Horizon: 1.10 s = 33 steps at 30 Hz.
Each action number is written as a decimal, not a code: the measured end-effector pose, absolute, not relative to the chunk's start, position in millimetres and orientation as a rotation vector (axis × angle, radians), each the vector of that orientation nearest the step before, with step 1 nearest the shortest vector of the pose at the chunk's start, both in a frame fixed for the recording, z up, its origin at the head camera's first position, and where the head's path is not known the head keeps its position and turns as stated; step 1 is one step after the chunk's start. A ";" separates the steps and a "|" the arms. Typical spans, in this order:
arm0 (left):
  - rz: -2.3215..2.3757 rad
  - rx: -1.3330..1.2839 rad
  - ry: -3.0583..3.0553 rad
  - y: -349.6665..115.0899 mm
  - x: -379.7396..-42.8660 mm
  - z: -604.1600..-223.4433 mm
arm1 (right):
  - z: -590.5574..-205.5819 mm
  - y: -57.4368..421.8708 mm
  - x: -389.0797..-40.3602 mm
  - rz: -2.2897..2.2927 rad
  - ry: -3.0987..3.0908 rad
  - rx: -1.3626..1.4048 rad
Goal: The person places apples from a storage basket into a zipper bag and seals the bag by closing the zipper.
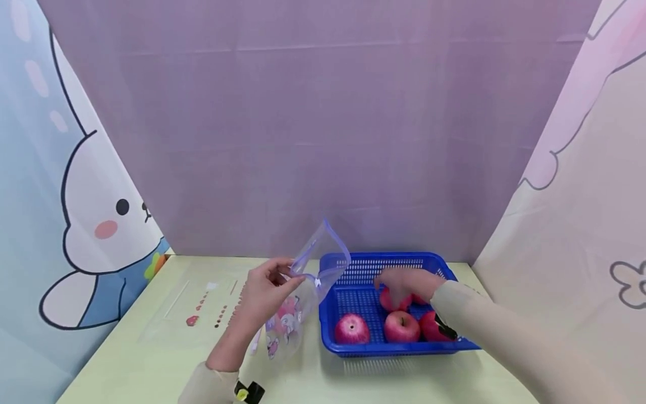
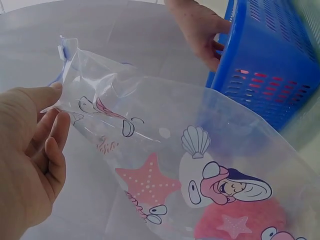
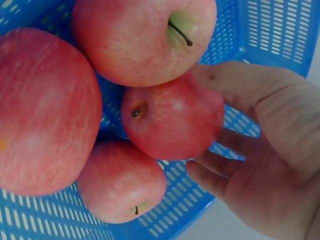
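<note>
My left hand [image 1: 262,294] pinches the edge of a clear zip bag [image 1: 286,331] by its purple-trimmed mouth, near the slider. Sea-creature prints cover the bag, and a rounded red shape [image 2: 250,220] shows at its lower part in the left wrist view. Inside the blue basket [image 1: 388,349], my right hand [image 1: 409,280] holds an apple [image 3: 172,120], thumb on one side and curled fingers on the other. Around that apple lie several more, among them a large apple [image 3: 45,115], an apple with an upturned stem [image 3: 142,40] and a smaller one [image 3: 122,182].
Another clear printed bag [image 1: 192,321] lies flat on the pale yellow table [image 1: 116,359] at the left. A grey-purple cloth [image 1: 323,129] hangs behind the table. Printed curtains stand at both sides. The basket's raised walls surround the apples.
</note>
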<state>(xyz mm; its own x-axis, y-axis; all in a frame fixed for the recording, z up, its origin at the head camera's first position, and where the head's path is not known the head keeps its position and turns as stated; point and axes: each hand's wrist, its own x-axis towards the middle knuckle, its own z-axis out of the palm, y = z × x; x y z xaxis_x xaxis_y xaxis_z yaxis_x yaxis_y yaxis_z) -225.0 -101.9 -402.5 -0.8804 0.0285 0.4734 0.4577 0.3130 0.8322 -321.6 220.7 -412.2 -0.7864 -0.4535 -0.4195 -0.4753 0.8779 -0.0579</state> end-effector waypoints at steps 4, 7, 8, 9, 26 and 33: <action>-1.615 -0.418 -2.168 -102.2 -223.0 -405.5 | -413.1 222.9 -320.0 0.106 2.620 -0.691; -1.644 -0.419 -2.137 -100.6 -223.8 -408.0 | -414.8 226.4 -321.0 0.135 2.631 -0.711; -1.651 -0.414 -2.134 -100.2 -223.8 -409.1 | -416.1 227.2 -321.0 0.135 2.633 -0.704; -1.665 -0.405 -2.133 -99.9 -223.9 -410.2 | -417.9 227.8 -321.3 0.145 2.635 -0.712; -1.791 -0.337 -2.160 -90.5 -206.5 -395.1 | -437.9 231.9 -329.3 0.243 2.638 -0.785; -1.811 -0.352 -2.127 -90.4 -207.4 -397.5 | -441.2 230.8 -335.3 0.228 2.640 -0.750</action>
<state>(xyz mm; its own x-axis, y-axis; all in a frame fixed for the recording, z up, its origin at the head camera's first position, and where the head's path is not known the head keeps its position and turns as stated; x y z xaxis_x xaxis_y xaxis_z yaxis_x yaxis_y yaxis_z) -207.4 -90.4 -397.5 -0.9168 -0.0223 0.3987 0.3900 0.1639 0.9061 -335.3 230.8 -441.2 -0.7829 -0.4712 -0.4062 -0.5339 0.8441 0.0499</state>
